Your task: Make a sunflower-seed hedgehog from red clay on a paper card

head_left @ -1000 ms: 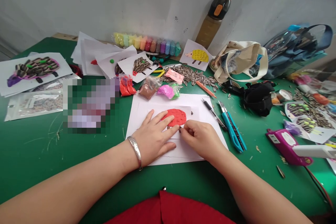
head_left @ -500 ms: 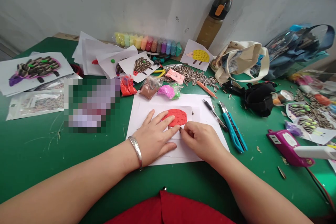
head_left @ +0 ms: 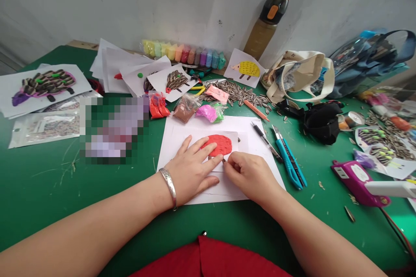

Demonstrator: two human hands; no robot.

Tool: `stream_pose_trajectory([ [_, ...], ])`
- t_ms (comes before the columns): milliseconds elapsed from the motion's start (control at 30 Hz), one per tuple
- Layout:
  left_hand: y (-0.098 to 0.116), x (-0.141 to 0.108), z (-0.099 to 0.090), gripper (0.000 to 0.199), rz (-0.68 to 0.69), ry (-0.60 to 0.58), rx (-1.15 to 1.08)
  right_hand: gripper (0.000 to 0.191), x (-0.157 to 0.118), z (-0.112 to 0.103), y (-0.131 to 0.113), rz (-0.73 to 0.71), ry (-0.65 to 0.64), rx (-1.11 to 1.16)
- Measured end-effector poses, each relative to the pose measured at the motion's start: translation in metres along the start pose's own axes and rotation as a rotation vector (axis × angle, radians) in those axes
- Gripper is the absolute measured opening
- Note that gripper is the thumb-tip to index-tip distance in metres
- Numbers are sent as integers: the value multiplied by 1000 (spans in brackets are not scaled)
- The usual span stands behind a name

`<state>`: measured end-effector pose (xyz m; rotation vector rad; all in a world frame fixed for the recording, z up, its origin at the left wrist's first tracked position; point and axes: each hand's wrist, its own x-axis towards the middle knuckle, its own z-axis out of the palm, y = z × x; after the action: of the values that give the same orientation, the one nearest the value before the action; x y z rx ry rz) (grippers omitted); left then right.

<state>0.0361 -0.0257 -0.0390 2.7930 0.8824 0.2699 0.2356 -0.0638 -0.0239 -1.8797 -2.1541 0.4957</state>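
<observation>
My left hand [head_left: 198, 166] lies flat with spread fingers on a small white card [head_left: 234, 138], its fingertips over the left and lower part of a red clay shape [head_left: 222, 145]. My right hand [head_left: 248, 173] is closed in a pinch at the card's lower right, just below the red shape. A tiny dark piece [head_left: 224, 160] shows at its fingertips; what it is cannot be made out. Larger white sheets [head_left: 169, 138] lie beneath the card. A single seed [head_left: 239, 140] rests by the card's right edge.
A pen [head_left: 266, 140] and a blue cutter [head_left: 289, 160] lie right of the sheets. Behind are clay bags [head_left: 186, 107], a seed pile [head_left: 242, 93], an orange stick [head_left: 256, 110] and a bottle [head_left: 266, 26]. A magenta glue gun [head_left: 359, 181] is at right, seed pictures [head_left: 45, 86] at left.
</observation>
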Motion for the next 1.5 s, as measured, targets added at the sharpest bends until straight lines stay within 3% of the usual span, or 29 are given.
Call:
stream_pose_trajectory([
  [833,0,0,-1,50,-4,-8,1,25,-5,-9,-3,39,-31,76],
  [1500,-1,-1,1,54,-3,4,9,27,3,-3,-3,48,-21,51],
])
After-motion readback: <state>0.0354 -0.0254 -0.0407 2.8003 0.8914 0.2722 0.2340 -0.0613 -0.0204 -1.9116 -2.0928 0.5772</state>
